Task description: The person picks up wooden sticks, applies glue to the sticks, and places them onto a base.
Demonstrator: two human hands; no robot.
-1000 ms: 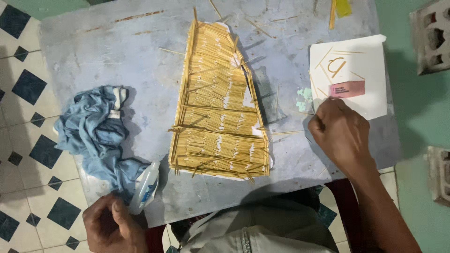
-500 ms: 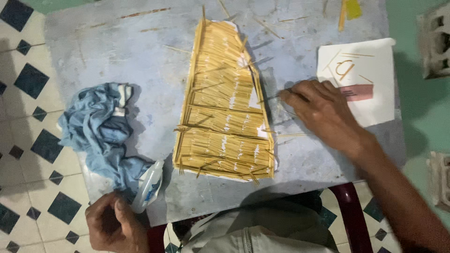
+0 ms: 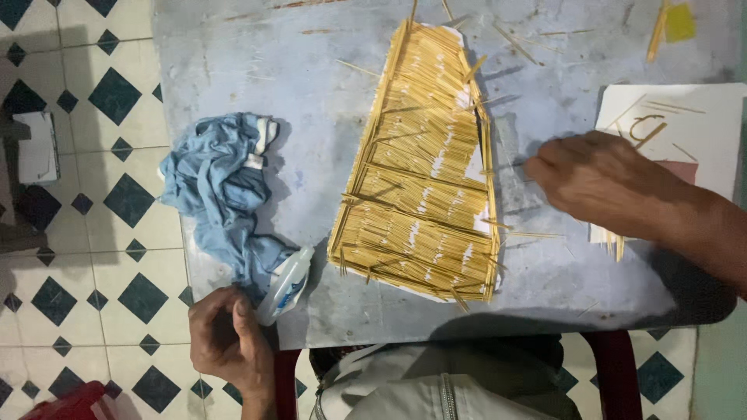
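Observation:
A trapezoid panel of thin bamboo sticks (image 3: 424,179), glued side by side on white card, lies in the middle of the grey-blue table (image 3: 257,54). My right hand (image 3: 603,187) hovers just right of the panel's right edge. Its fingertips are pinched on a thin stick (image 3: 510,164) that points at that edge. My left hand (image 3: 226,342) is curled shut off the table's near left corner and holds nothing visible. It sits close to a small clear plastic bottle (image 3: 286,284) lying on the table edge.
A crumpled blue cloth (image 3: 222,187) lies left of the panel. A white sheet (image 3: 704,117) with loose sticks is at the right, partly under my forearm. Stray sticks and a yellow piece (image 3: 681,22) sit at the back. Tiled floor (image 3: 93,218) lies to the left.
My right hand has moved left from the white sheet to the panel's right edge, bringing a thin stick. My left hand has stayed curled by the table's near left corner.

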